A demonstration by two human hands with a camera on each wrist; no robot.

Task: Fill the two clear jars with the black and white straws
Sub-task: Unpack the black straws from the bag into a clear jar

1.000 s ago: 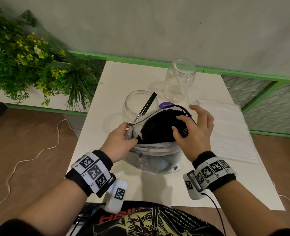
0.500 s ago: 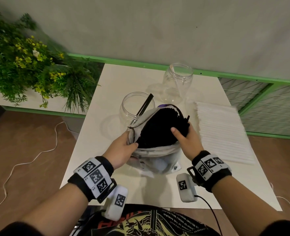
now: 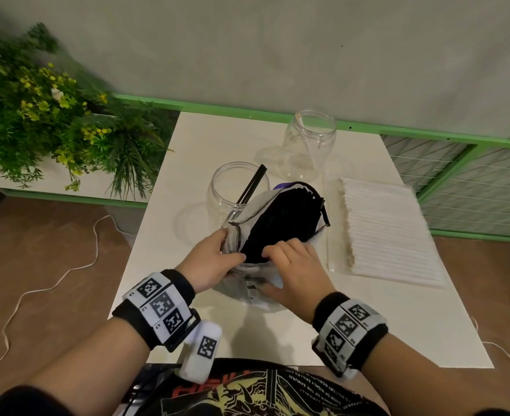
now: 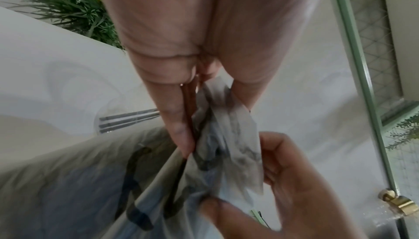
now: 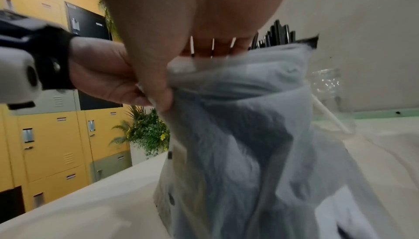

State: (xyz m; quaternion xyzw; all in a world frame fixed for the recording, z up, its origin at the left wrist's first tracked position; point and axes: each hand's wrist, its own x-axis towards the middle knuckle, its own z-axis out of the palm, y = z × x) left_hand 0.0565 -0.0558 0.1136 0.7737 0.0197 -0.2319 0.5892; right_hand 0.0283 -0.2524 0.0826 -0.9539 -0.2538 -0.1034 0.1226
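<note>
A clear plastic bag (image 3: 249, 211) packed with black straws (image 3: 283, 217) stands mid-table. My left hand (image 3: 214, 259) pinches the bag's near left rim between thumb and fingers (image 4: 181, 135). My right hand (image 3: 292, 265) grips the near rim beside it, thumb (image 5: 158, 90) outside on the plastic and fingers curled over into the bag's mouth. The nearer clear jar (image 3: 232, 187), behind the bag, holds a few black straws (image 3: 252, 183). The farther clear jar (image 3: 310, 142) holds one white straw (image 3: 307, 142). A flat pack of white straws (image 3: 388, 232) lies on the right.
The white table (image 3: 397, 325) has edges close on the left and front. Green plants (image 3: 52, 115) crowd the left side. A green rail (image 3: 427, 136) and wire mesh run behind and to the right. A white cable (image 3: 52, 283) lies on the floor.
My right hand has slid from the far right of the bag's mouth down to its near rim, beside the left hand. The left hand keeps its pinch.
</note>
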